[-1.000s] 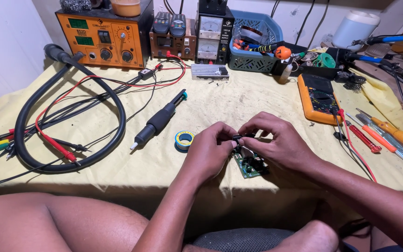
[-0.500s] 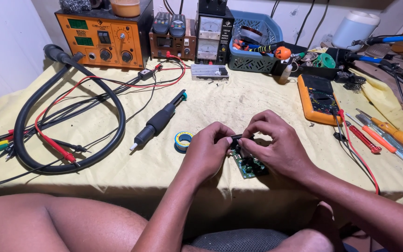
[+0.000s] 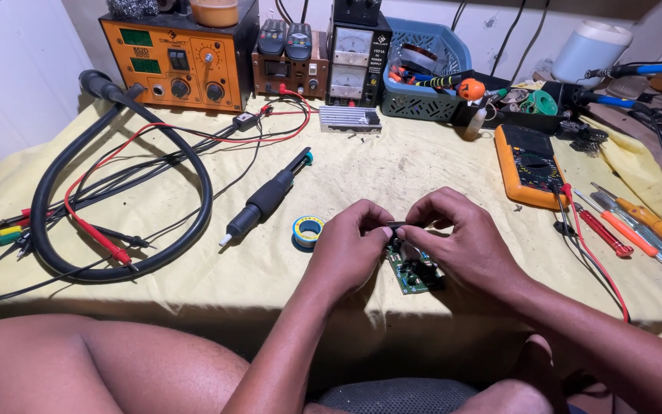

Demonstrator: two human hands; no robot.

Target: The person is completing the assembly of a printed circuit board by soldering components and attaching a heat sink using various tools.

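Tabletop: we work over a yellow-clothed tabletop (image 3: 392, 165).
Board: a small green circuit board (image 3: 410, 270) lies at its near edge.
Hands: our left hand (image 3: 349, 249) and right hand (image 3: 465, 241) meet directly above it; fingers pinch a small dark part (image 3: 397, 225).
Nearby: solder reel (image 3: 308, 229) just left.

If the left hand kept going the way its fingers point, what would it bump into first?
Probably the right hand: the left hand points rightward, its fingertips nearly meeting the right's over the small green circuit board. Depth is hard to judge.
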